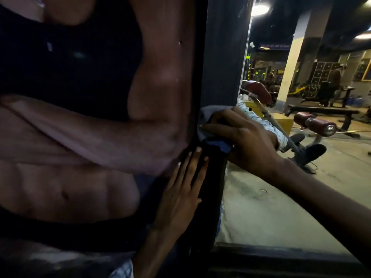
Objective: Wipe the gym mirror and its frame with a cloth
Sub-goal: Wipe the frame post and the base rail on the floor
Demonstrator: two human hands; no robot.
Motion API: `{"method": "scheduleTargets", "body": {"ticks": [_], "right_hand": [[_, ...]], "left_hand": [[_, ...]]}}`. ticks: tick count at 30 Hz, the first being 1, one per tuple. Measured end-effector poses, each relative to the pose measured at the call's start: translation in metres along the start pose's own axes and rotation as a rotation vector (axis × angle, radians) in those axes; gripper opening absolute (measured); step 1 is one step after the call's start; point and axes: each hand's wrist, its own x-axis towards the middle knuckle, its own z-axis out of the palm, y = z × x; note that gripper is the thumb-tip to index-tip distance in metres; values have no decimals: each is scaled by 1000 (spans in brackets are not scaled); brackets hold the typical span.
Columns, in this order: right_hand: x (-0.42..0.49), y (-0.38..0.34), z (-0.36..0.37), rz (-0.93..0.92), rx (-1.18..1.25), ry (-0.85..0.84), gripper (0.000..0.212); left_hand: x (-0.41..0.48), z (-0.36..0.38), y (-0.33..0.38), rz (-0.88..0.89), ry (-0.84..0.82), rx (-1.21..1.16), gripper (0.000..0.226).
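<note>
Both our hands are on the upright frame (217, 167); our right hand (247, 141) is clamped on the cloth (208, 114), pressing it against the frame's edge beside the mirror (281, 197); our left hand (180, 195) lies flat, fingers spread, holding nothing, on the poster (80, 117) by the frame's other edge. We judge long strokes down the frame best; our left hand sits in the path, so we should lift it.

Two hands, left (180, 189) and right (243, 141), one cloth (210, 113), one mirror (281, 187) in one frame (216, 67), one poster (80, 117); reflected: two ceiling lights (260, 9), one pillar (291, 77), two red pads (313, 123).
</note>
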Motion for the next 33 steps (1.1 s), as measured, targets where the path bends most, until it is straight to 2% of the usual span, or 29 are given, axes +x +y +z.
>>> {"method": "scheduleTargets", "body": {"ticks": [3, 4, 8, 10, 13, 15, 18, 19, 23, 28, 33], "right_hand": [[-9, -1, 5, 226, 21, 231, 35], [-13, -6, 10, 259, 45, 253, 35], [-37, -31, 38, 19, 54, -20, 31], [-44, -30, 41, 68, 52, 65, 29], [-49, -30, 45, 295, 109, 298, 33], [-61, -44, 62, 294, 130, 255, 31], [-87, -56, 81, 187, 131, 109, 29], [-93, -55, 82, 199, 144, 119, 29], [-105, -60, 84, 416, 215, 336, 31], [-148, -87, 119, 365, 229, 145, 35], [-167, -98, 127, 572, 302, 281, 37]], "left_hand": [[-10, 7, 4, -8, -22, -7, 131], [-13, 11, 5, -6, -23, -10, 131], [-29, 30, 5, 11, -12, -13, 127], [-39, 37, 7, 1, -25, 5, 126], [-53, 48, 11, -8, -41, 36, 122], [-63, 58, 11, -10, -52, 32, 122], [-80, 72, 10, -8, -105, 16, 134], [-84, 75, 10, -3, -122, 21, 135], [-93, 83, 10, 9, -131, 26, 131], [-108, 100, 7, 25, -150, -6, 118], [-110, 100, 2, -18, -125, -64, 124]]}}
